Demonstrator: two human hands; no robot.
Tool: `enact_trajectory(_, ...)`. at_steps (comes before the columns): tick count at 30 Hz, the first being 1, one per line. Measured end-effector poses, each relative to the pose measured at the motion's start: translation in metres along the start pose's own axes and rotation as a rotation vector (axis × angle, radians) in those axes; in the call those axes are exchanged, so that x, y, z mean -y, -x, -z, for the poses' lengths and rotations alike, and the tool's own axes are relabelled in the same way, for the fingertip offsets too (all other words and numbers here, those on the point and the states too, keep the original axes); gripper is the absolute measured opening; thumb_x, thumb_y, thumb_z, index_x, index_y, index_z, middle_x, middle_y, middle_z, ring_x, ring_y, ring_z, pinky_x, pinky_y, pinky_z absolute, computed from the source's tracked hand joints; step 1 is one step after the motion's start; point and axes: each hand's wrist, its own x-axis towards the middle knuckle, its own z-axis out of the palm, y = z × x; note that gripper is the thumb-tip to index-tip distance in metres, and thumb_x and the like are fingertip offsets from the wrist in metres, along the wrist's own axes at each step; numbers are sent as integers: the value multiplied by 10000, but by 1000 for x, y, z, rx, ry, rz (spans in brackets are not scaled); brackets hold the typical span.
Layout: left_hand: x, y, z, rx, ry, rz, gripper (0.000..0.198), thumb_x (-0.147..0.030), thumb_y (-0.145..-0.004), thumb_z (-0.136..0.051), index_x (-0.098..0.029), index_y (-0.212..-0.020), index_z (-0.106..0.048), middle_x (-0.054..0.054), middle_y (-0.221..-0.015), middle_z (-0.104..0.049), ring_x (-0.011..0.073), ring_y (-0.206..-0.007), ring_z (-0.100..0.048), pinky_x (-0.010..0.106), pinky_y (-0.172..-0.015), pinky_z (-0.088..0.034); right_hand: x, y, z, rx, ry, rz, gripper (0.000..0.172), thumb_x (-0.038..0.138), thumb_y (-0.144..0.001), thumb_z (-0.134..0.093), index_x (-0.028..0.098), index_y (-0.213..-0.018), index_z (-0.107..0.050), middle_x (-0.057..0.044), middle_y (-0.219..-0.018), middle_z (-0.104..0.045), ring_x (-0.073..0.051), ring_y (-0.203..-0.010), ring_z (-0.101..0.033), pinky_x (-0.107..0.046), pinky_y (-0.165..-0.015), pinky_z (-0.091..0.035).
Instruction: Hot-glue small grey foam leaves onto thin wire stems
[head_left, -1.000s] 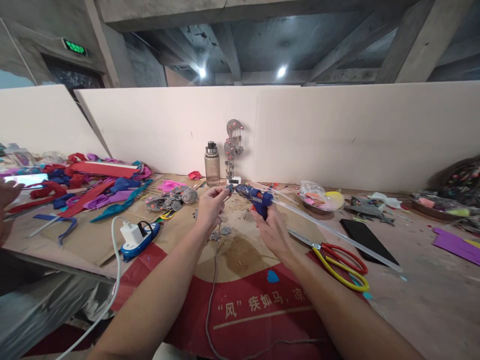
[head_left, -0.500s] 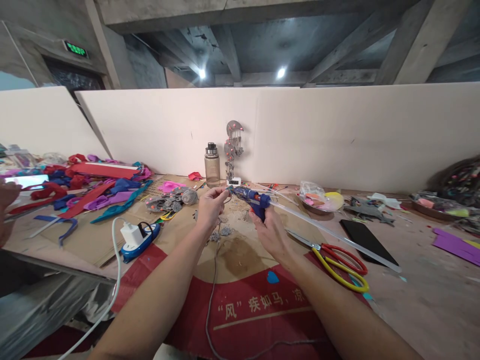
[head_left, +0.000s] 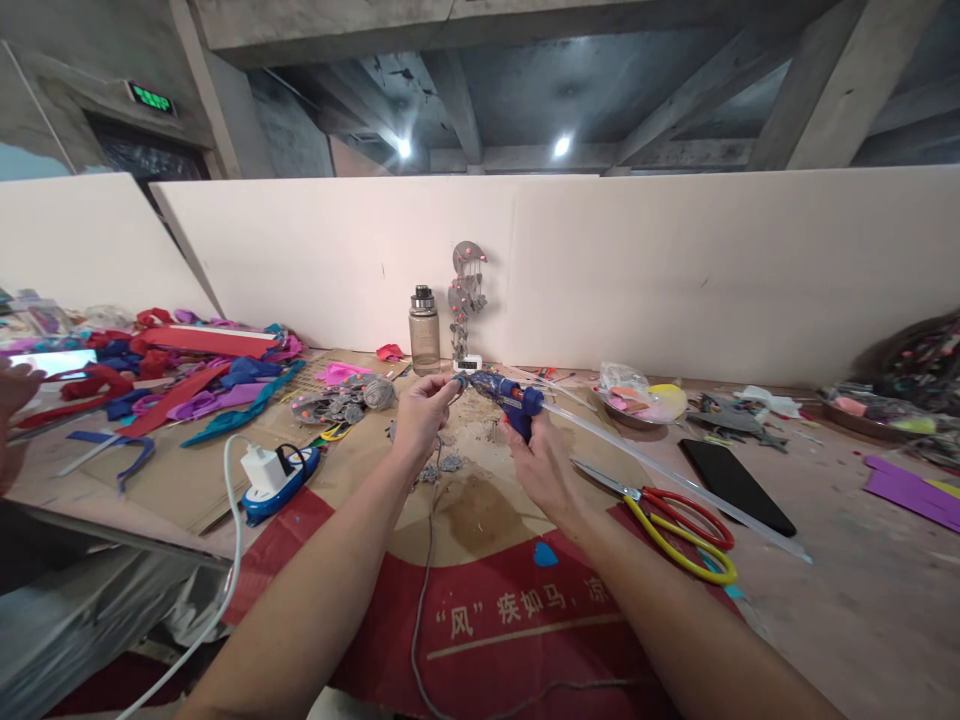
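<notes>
Over stained cardboard (head_left: 480, 515), left hand (head_left: 421, 408) pinches a small piece (head_left: 460, 380); right hand (head_left: 538, 456) grips a pistol-shaped plastic glue gun (head_left: 520, 402)

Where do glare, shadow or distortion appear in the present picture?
In the head view, two ceiling lights glare; the grey ornament throws a soft shadow on the white panel; the forearms look stretched toward the bottom edge; the small piece in the left hand is too tiny to make out.

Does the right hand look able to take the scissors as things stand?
Probably not directly: the right hand holds the blue glue gun, although the scissors lie close by.
</notes>
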Motion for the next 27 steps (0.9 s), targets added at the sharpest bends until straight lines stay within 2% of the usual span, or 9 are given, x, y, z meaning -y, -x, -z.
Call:
enact_trajectory(6, 0, 0, 0, -8, -5, 0, 240, -346, -662, -762, -146, -711, -639, -33, -602, -571, 12, -366, -286, 187, -353, -159, 2, 1, 1, 21, 1, 4, 381, 392, -898, -433, 155, -1160, -575, -137, -1055, -680, -269, -928, -611, -388, -835, -462)
enact_trajectory(10, 2, -1, 1, 3, -3, -10, 243, -357, -664, -759, -151, -727, -647, -26, -637, -600, 11, -365, -291, 188, -353, -162, 2, 1, 0, 14, -10, -15, 384, 408, -904, -418, 148, -1138, -577, -134, -1013, -682, -261, -878, -613, -385, -823, -464)
enact_trajectory(15, -1, 1, -1, -17, -10, 5, 227, -337, -662, -751, -145, -705, -639, -28, -607, -580, 12, -357, -295, 187, -354, -154, 2, 1, 0, 16, -1, -9, 381, 405, -904, -430, 154, -1154, -570, -137, -1052, -679, -272, -930, -612, -393, -849, -459)
enact_trajectory(27, 1, 0, 0, -4, 8, -1, 237, -344, -663, -754, -144, -715, -638, -29, -615, -585, 9, -360, -285, 184, -357, -150, 2, 2, 1, 10, -15, 12, 337, 381, -908, -439, 185, -1143, -580, -111, -1037, -688, -258, -914, -620, -385, -839, -469)
